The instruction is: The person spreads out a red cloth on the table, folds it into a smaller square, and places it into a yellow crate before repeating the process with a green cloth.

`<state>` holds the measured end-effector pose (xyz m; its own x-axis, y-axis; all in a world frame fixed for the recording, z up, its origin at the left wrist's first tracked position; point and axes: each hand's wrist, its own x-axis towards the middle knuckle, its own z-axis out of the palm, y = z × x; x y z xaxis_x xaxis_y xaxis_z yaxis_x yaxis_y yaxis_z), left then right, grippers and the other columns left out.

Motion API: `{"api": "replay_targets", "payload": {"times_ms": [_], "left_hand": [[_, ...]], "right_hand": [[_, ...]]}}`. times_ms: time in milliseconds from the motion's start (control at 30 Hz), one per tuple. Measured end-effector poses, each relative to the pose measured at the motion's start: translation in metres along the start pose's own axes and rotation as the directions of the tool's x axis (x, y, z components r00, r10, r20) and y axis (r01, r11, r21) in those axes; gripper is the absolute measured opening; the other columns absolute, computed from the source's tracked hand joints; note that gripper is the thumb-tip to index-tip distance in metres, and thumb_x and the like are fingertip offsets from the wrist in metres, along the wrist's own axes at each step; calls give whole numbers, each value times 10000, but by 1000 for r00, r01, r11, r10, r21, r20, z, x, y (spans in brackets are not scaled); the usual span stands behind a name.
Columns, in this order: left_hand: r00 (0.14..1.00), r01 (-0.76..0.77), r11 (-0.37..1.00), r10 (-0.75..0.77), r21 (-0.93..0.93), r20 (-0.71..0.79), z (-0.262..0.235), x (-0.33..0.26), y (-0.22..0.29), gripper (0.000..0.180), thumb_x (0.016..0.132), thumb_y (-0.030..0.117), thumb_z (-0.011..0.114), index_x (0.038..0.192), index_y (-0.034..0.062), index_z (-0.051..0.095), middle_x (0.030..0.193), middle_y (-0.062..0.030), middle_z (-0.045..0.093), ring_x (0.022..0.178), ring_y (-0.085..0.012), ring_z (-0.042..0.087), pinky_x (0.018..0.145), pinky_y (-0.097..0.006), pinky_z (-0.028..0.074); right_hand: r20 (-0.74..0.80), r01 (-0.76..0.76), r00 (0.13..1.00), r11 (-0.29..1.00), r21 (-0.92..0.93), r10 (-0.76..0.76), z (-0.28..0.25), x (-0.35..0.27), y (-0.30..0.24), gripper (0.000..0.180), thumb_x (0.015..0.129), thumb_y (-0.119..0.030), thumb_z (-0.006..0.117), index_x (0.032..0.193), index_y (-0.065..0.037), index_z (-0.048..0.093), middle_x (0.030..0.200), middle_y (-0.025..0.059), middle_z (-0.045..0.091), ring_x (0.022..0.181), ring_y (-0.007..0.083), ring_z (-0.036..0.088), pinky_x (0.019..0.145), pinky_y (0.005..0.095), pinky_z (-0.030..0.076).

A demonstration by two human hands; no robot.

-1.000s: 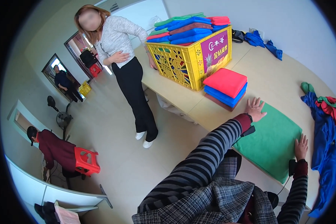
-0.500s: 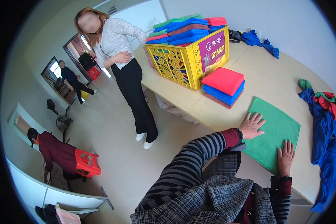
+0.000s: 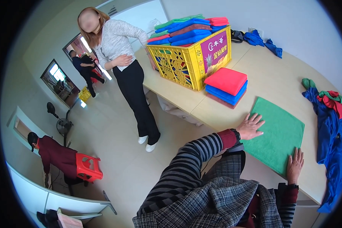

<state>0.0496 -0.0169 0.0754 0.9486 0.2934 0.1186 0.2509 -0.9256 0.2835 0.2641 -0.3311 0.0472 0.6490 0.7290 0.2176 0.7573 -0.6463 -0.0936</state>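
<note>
A green cloth [image 3: 277,133] lies spread flat on the pale wooden table at its near edge. My left hand [image 3: 250,126] rests open on the cloth's left edge, fingers spread. At the cloth's right near corner my right hand [image 3: 295,165] lies open, fingers stretched out, partly on the cloth's edge and partly on the tabletop. Just beyond the cloth, to the left, is a neat stack of folded cloths [image 3: 227,86], red on top, blue below and brown at the bottom.
A yellow plastic crate [image 3: 174,66] heaped with folded cloths stands on the table [image 3: 288,81]. Crumpled blue, red and green cloths [image 3: 332,133] lie along the right. A person [image 3: 127,68] stands by the crate. Another person sits on a red stool [image 3: 88,167]; a third is near the doorways.
My left hand has slid slightly left to the cloth's edge. My right hand has moved a little right and nearer me. The person in the background has turned and moved right.
</note>
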Motion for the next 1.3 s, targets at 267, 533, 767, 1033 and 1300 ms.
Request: {"api": "replay_targets", "payload": {"times_ms": [267, 533, 767, 1033, 1300], "left_hand": [[998, 70, 992, -70, 101, 0, -5, -34, 19, 721, 1033, 548, 404, 1573, 74, 338, 1651, -187, 251, 1551, -366, 148, 1246, -582, 59], [992, -98, 993, 92, -62, -84, 23, -40, 78, 667, 1025, 486, 475, 1543, 72, 401, 1644, -165, 283, 1544, -351, 186, 1240, -597, 75], [999, -19, 1000, 19, -13, -40, 10, -59, 76, 659, 1024, 484, 480, 1548, 93, 398, 1646, -162, 279, 1540, -349, 204, 1242, -591, 90], [993, -36, 994, 47, 100, -105, 9, -72, 46, 729, 983, 556, 508, 1540, 97, 409, 1643, -189, 284, 1533, -371, 219, 1235, -589, 111], [982, -137, 986, 147, 94, -115, -4, -89, 10, 797, 837, 313, 769, 1523, 92, 430, 1603, -139, 372, 1491, -339, 317, 1219, -499, 252]], "right_hand": [[-10, -72, 997, 996, -52, 71, -12, -13, -21, 567, 1039, -311, 497, 1542, -72, 392, 1618, 160, 341, 1517, 348, 259, 1235, 496, 201], [-1, 200, 979, 964, 173, -203, -25, -10, -127, 572, 1014, -276, 547, 1523, -54, 409, 1601, 178, 357, 1518, 371, 252, 1233, 523, 194], [-4, 181, 983, 978, 104, -181, -31, -23, -104, 555, 1026, -306, 522, 1514, -60, 429, 1600, 151, 373, 1513, 361, 265, 1231, 510, 198], [-59, 97, 994, 991, 90, -92, -34, -32, -59, 545, 1033, -323, 504, 1510, -67, 436, 1581, 152, 405, 1482, 367, 312, 1219, 475, 231], [-49, 208, 978, 975, 81, -205, -38, -49, -17, 622, 1000, -381, 559, 1543, -122, 403, 1595, 147, 383, 1506, 359, 285, 1235, 502, 224]]}}
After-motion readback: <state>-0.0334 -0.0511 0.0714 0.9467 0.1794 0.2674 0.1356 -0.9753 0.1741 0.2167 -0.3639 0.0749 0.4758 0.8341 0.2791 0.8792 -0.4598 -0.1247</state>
